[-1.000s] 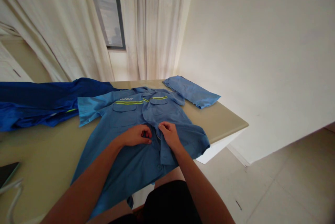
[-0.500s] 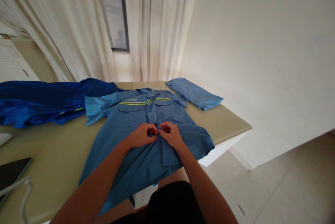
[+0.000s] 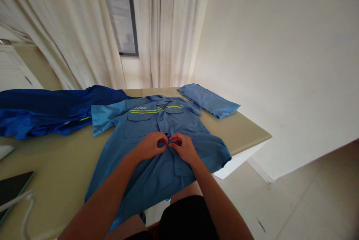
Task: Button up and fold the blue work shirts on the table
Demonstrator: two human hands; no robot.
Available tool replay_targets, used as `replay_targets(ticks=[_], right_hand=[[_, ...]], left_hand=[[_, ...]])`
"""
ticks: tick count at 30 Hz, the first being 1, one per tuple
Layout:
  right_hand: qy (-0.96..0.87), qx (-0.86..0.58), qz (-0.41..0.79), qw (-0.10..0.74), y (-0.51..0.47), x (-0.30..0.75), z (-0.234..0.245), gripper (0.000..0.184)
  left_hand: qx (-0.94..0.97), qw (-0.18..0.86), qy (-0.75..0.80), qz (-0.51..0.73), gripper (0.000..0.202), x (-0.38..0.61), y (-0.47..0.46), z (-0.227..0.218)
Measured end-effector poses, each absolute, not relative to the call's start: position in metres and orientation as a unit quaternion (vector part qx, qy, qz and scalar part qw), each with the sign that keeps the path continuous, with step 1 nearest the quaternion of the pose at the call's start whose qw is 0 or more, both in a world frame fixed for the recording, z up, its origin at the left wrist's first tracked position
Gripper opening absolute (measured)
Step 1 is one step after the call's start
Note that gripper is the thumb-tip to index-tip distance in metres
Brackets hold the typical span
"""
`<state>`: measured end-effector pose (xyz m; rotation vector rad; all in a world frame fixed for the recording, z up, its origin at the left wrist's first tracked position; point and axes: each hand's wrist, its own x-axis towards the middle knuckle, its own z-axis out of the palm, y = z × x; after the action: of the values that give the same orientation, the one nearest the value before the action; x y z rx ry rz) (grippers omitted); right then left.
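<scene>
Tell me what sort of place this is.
Likely a room in a home, though it could be a small workroom: pale curtains hang by a window, and a blue shirt lies on a table.

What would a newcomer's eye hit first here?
The blue short-sleeved work shirt, front and center across the table, with yellow stripes over its chest. Next, the left hand and right hand, fingertips close together at its front opening. Then the deep-blue garment at the table's left.
</scene>
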<state>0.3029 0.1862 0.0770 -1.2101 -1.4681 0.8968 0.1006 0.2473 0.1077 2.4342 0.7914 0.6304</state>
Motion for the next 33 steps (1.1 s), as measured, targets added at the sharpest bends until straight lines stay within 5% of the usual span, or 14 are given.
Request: replay_targets(ticks=[16, 20, 33], right_hand=[[-0.603, -0.496, 0.376, 0.499, 0.185, 0.305, 0.082, 0.016], [-0.613, -0.49, 0.412, 0.462, 0.179, 0.307, 0.083, 0.029], [-0.583, -0.505, 0.357, 0.527, 0.173, 0.301, 0.081, 0.02]], left_hand=[[0.886, 0.282, 0.291, 0.226, 0.014, 0.099, 0.249, 0.109], [0.883, 0.315, 0.288, 0.194, 0.015, 0.099, 0.25, 0.109], [0.864, 0.345, 0.298, 0.215, 0.011, 0.104, 0.242, 0.111]])
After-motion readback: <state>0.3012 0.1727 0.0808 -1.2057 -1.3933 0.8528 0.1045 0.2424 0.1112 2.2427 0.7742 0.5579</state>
